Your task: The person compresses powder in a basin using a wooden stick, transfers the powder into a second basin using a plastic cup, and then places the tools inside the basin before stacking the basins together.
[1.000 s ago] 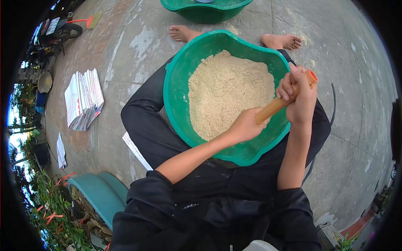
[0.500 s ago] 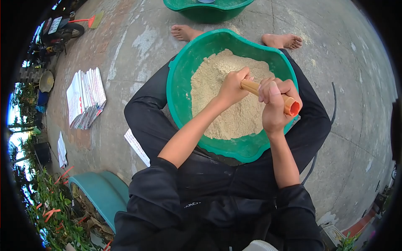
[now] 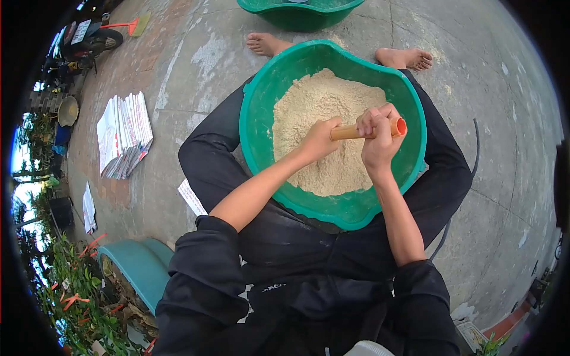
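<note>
A green basin (image 3: 249, 148) with a wavy rim sits between my legs. Pale, sawdust-like powder (image 3: 332, 172) is heaped inside it. Both hands grip a tan-orange handle (image 3: 347, 132) with a hollow, open end toward the right. My left hand (image 3: 320, 141) is wrapped round its lower part, over the powder. Higher up, near the open end, my right hand (image 3: 380, 136) is closed on it. Whatever is at the handle's far end is hidden behind my left hand.
Another green basin (image 3: 303, 21) stands beyond my feet. Stacked folded paper or sacks (image 3: 124, 136) lie on the concrete at left. A teal planter (image 3: 139, 267) is at lower left, a dark hose (image 3: 477, 148) at right. A motorbike (image 3: 89, 44) is parked far left.
The handle has swung from slanting to nearly level in view. Both hands moved with it, my left hand toward me and leftward, my right hand slightly left.
</note>
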{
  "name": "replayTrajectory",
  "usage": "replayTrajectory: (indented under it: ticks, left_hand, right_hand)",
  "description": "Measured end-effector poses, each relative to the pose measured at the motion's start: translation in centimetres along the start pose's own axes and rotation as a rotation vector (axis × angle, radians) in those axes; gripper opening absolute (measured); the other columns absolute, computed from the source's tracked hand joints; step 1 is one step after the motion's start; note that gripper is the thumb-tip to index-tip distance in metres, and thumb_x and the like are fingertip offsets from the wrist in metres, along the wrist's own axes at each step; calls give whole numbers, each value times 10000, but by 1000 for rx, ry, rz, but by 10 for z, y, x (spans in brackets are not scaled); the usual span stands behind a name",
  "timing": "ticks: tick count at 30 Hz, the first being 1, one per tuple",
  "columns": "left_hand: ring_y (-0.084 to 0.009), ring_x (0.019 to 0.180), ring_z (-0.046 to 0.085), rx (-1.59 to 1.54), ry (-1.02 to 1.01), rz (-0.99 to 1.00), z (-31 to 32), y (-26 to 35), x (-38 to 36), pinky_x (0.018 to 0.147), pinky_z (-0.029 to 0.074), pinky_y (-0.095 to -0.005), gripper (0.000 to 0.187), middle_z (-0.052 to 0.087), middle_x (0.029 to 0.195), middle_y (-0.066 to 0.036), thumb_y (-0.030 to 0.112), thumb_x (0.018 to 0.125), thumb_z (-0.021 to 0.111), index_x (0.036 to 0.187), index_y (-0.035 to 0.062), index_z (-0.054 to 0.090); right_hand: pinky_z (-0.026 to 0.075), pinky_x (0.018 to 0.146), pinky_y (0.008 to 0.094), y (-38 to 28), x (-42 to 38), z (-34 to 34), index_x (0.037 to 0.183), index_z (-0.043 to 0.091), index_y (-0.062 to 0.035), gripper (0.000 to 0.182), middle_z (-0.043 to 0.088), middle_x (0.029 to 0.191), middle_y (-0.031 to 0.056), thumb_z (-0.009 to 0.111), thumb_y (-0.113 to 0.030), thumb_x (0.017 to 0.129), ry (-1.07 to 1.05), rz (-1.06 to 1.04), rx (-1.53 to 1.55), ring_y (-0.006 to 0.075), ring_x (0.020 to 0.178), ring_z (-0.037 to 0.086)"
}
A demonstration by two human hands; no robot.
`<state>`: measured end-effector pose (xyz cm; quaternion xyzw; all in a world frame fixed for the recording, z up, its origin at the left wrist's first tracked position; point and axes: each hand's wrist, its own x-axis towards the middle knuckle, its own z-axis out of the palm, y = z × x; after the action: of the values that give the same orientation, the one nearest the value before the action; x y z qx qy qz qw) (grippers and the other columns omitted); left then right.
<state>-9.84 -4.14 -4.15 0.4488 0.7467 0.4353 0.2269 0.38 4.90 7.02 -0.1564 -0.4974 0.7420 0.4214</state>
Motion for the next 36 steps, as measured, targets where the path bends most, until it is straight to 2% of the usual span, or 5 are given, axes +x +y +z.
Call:
replayTrajectory:
  ticks: [9,16,17,23,36]
  left_hand:
    - [-386,613,596,80,95,226,-60,49,34,533,431,-441,212,563,631,-167,69,821,671,763,21,473]
    - [-383,695,626,-178,-361,-186,-49,72,-36,619,473,-417,132,612,717,-209,75,777,671,818,3,569]
    - [-218,681,579,-194,-261,-193,-34,50,-47,662,467,-378,158,599,737,-133,104,831,673,922,12,584]
    - [-369,599,579,92,-18,137,-31,-29,30,524,420,-425,173,564,652,-177,30,745,654,801,30,490]
    - [-388,609,579,-8,95,346,-51,3,105,530,436,-420,219,574,651,-168,88,770,690,765,35,477]
  right_hand:
    - [427,618,266,-41,-12,26,744,476,-28,177,548,665,52,559,-21,901,-254,-307,-99,113,619,511]
    - [457,603,305,-61,25,13,719,424,-81,243,453,606,28,549,-117,925,-97,259,167,111,551,450]
    - [448,588,299,-37,27,4,712,422,-82,245,451,602,25,552,-110,918,-114,359,191,110,549,447]
    - [418,616,260,13,0,6,738,483,-33,173,541,678,47,552,-34,896,-66,27,-38,100,635,491]
    - [392,581,255,-2,33,18,719,499,-20,186,547,678,32,634,-3,846,-275,-331,-414,105,608,467]
